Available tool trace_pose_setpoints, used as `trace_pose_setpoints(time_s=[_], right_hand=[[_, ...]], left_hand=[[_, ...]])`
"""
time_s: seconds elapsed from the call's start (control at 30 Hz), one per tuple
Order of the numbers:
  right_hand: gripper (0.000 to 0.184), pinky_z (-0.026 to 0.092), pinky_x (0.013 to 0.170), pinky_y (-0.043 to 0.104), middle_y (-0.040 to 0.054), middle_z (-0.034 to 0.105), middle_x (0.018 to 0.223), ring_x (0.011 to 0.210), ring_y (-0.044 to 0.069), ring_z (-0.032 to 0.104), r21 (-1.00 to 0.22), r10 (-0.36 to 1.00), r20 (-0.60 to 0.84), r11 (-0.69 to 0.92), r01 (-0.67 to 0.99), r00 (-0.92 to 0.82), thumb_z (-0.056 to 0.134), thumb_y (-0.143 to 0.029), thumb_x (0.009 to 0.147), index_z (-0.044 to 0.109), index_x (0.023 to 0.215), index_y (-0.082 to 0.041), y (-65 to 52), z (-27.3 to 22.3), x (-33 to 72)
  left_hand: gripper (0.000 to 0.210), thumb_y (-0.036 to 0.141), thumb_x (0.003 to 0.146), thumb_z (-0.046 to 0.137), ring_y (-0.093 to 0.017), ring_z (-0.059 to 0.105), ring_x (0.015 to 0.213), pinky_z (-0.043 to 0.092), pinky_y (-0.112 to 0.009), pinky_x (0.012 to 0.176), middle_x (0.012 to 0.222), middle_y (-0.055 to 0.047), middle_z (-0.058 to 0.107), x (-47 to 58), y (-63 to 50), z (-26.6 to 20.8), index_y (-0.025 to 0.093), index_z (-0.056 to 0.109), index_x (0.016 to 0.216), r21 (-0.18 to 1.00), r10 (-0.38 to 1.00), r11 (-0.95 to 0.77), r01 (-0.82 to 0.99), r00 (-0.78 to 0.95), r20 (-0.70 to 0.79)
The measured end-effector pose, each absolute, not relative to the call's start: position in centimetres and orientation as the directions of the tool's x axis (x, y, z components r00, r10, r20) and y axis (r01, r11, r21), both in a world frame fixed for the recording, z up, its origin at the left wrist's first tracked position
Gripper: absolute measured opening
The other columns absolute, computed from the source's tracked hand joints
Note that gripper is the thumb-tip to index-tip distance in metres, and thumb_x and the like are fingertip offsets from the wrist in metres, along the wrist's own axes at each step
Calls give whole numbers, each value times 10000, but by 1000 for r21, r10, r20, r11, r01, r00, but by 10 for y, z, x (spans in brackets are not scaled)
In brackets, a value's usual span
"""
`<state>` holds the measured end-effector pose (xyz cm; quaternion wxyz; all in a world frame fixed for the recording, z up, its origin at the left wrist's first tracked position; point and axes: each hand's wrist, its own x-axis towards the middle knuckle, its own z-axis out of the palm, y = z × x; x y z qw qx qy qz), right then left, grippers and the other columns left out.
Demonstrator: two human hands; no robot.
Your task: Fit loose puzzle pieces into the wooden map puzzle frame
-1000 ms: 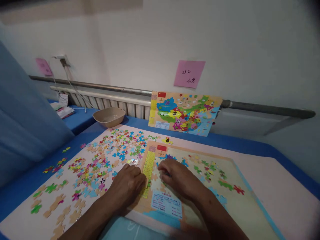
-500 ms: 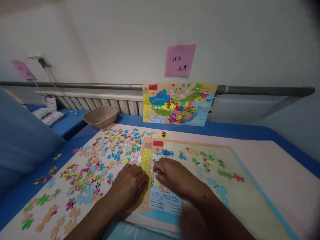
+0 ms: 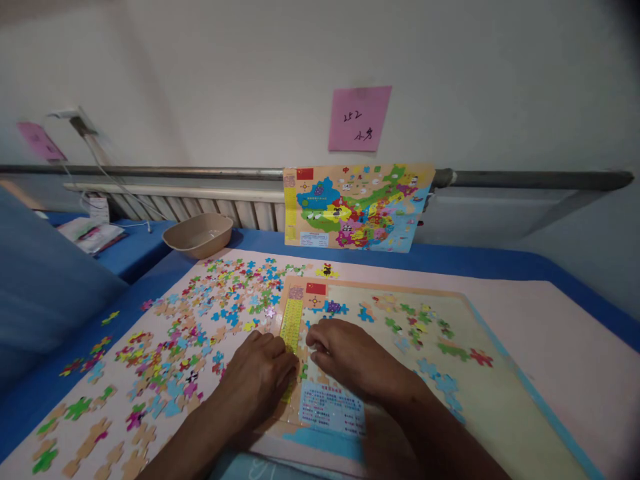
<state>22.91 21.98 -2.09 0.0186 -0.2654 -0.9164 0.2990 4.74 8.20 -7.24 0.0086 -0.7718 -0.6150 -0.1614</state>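
A puzzle board [image 3: 500, 400] with a map outline lies in front of me, with a few coloured pieces set in it. My left hand [image 3: 260, 380] rests knuckles up on the board's left edge, over the yellow strip [image 3: 291, 323]. My right hand [image 3: 350, 360] lies flat on the board just right of it, fingertips pressing near the left part of the map. The two hands almost touch. What lies under the fingers is hidden. Loose puzzle pieces [image 3: 200, 320] are scattered over the pale mat [image 3: 565, 347] to the left.
A finished map picture [image 3: 357, 207] leans against the rail [image 3: 525, 180] at the back. A tan bowl [image 3: 199, 235] stands at the back left. A pink note [image 3: 359, 119] sticks on the wall. Blue cushion [image 3: 45, 287] at the left, a few stray pieces on the blue cover.
The view has swung left and tipped slightly down. Both hands have stayed on the board's left part, shifting only a little.
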Motion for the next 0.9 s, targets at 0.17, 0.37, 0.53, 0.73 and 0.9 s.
trace_pose_setpoints(time_s=[0.17, 0.37, 0.53, 0.73, 0.9], right_hand=[[214, 315, 716, 336, 6, 631, 866, 814, 182, 540, -575, 491, -117, 675, 462, -863, 700, -29, 923, 599, 809, -179, 218, -19, 229], [186, 327, 730, 347, 38, 656, 947, 836, 202, 551, -562, 479, -125, 687, 460, -869, 622, -70, 986, 594, 834, -173, 219, -23, 229], [209, 339, 728, 351, 65, 665, 970, 847, 209, 566, -537, 479, -171, 687, 489, -861, 547, -61, 1032, 583, 854, -164, 215, -12, 229], [203, 428, 772, 370, 112, 713, 1015, 904, 254, 637, -425, 452, -159, 771, 474, -878, 549, -75, 1044, 652, 888, -153, 197, -25, 209], [114, 518, 734, 347, 91, 736, 968, 858, 241, 670, -435, 69, 86, 900, 25, -994, 642, -123, 1005, 729, 1057, -176, 120, -61, 192]], left_hand=[[231, 170, 1053, 628, -236, 573, 771, 325, -415, 763, 793, -8, 619, 53, 85, -71, 231, 650, 831, 181, 938, -239, 954, 179, 297], [224, 166, 1021, 650, -215, 570, 780, 324, -394, 766, 800, -8, 622, 39, 77, -66, 222, 639, 804, 245, 959, -132, 961, 62, 276], [239, 153, 1020, 577, -210, 588, 813, 334, -366, 764, 814, -24, 647, -16, 60, -58, 220, 686, 818, 347, 977, 80, 934, -143, 161], [244, 119, 939, 578, -180, 583, 801, 329, -337, 740, 789, -7, 649, -39, 53, -50, 210, 639, 721, 389, 975, 202, 899, -221, 5], [234, 162, 964, 573, -189, 612, 851, 359, -338, 789, 825, -12, 672, -38, 58, -50, 220, 682, 765, 385, 976, 207, 899, -215, -22]])
